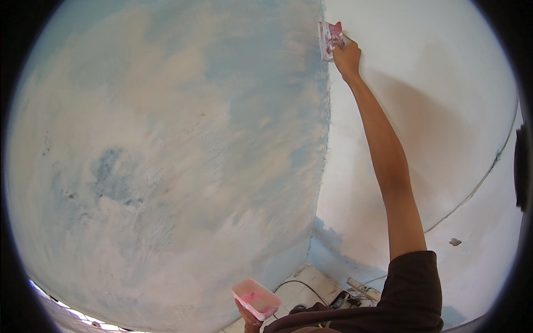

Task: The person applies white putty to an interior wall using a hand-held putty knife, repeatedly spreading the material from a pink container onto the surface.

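1. Dark sleeve (413,283) is noted nearest the camera; from it the right arm (387,150) is extended high across the white wall (355,183).
2. At the corner, a red-and-white scraper (329,40) is held by the right hand (348,58), its blade brought to the edge of the patchy blue wall (166,166); firm contact cannot be confirmed. Fingers are seen curled around the tool, their tips partly hidden.
3. Low down, a pink tub (272,309) is supported by the left hand (248,315); one digit is laid along its side, and the state of the others cannot be told.
4. Risk: control is judged to be weakened by the long reach; the corner could be gouged by a skidding blade.
5. Risk: the tub could be tipped if attention is held overhead.
6. Risk: a foot could be snagged by the dark cord (307,284) on the tiled floor (297,294).
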Demonstrator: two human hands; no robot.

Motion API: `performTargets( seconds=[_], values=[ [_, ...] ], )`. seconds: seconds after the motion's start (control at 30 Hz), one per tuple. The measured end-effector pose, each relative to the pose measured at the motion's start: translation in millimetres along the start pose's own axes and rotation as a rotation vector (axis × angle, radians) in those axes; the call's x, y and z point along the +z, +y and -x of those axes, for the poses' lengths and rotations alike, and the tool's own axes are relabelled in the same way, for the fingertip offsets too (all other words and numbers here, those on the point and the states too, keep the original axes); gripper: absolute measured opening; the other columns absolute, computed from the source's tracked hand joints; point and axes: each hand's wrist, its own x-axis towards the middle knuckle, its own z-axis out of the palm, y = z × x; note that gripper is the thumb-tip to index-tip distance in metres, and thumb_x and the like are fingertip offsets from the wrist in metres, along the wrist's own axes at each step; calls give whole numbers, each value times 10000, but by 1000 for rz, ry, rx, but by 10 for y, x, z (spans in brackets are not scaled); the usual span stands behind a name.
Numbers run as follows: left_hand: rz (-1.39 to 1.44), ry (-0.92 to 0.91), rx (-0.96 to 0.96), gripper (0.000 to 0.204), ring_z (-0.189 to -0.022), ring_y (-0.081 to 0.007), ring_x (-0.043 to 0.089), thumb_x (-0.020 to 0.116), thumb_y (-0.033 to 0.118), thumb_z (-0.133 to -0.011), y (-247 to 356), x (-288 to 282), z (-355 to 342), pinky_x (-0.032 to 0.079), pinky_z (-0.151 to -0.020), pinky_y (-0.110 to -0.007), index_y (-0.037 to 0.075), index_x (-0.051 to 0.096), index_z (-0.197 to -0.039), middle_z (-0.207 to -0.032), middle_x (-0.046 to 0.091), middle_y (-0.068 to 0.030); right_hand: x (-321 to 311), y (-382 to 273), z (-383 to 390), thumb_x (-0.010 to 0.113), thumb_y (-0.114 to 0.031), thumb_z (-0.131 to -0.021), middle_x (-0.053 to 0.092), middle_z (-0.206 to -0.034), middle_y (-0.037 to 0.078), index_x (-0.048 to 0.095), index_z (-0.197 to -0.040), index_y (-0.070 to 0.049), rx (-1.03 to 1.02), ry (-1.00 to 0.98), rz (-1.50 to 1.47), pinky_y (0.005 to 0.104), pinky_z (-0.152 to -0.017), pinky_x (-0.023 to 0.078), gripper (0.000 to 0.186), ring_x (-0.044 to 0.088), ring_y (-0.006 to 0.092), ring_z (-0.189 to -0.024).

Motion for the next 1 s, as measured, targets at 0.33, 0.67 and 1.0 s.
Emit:
performTargets(
  seconds=[0.33, 0.67, 1.0],
  values=[
    [98, -15, -91, 869, -1273, -408, 517, 438, 807, -883, 332, 509, 230, 447, -1021, -681, 187, 407, -1491, -1408, 507, -107, -44, -970, 590, 576, -132, -911, 654, -690, 223, 691, -916, 24, -139, -6, -20, 469, -653, 481, 194, 660, 400, -663],
    [124, 6, -126, 782, -1204, -378, 558, 447, 763, -906, 523, 156, 347, 468, -1003, -648, 185, 454, -1433, -1350, 540, -83, -21, -1321, 1248, 621, -133, -958, 688, -758, 160, 713, -1075, 14, -392, -95, -144, 311, -679, 496, 209, 612, 151, -694],
    [-431, -101, 124, 554, -1119, -314, 600, 403, 594, -999, 611, 738, 464, 528, -924, -556, 162, 449, -1344, -1230, 560, -66, 537, -1433, -220, 667, -119, -780, 730, -950, 210, 700, -1238, -124, -481, 107, 271, 502, -801, 553, 459, 697, 410, -855]
  ],
)
